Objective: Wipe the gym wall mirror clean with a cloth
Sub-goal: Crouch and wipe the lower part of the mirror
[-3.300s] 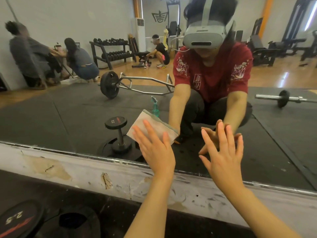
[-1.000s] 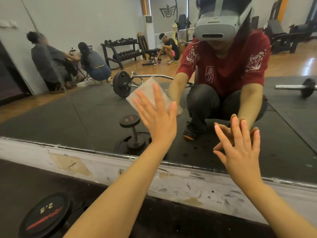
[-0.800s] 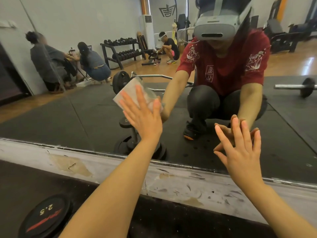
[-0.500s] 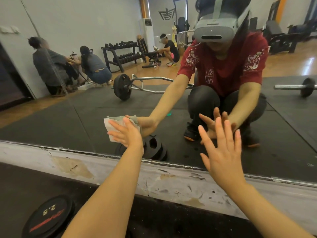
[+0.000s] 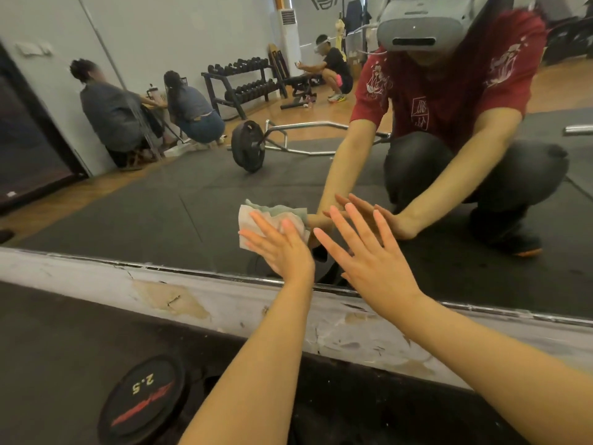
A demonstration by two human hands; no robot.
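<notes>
Mirror (image 5: 154,216): wall-mounted gym mirror, filling the far half of the view; its lower edge runs left to right above a scuffed, peeling white base strip (image 5: 199,293).

Cloth (image 5: 272,220): folded, white with pale green, held flat against the lower part of the mirror, near the middle of the view and just above the mirror's bottom edge.

Left hand (image 5: 282,248): fingers straight and spread, palm pressing the cloth onto the glass; the cloth shows beyond the fingertips on the far and left sides.

Right hand (image 5: 369,258): fingers straight and spread, raised just right of the left hand with the palm facing the glass; whether it touches the mirror cannot be told. It carries nothing.

Weight plate (image 5: 141,399): black, marked "2.5", lying flat on the dark floor mat (image 5: 57,332) at the near left, below the left forearm.

Reflections in the mirror: a crouching person in a red shirt and headset at the far right, arms reaching toward the glass; a loaded bar (image 5: 248,149) on black matting; a dumbbell rack (image 5: 240,85) against the far wall; two people crouched at the far left; one person crouched beside the rack; a standing air-conditioning unit (image 5: 288,30).
</notes>
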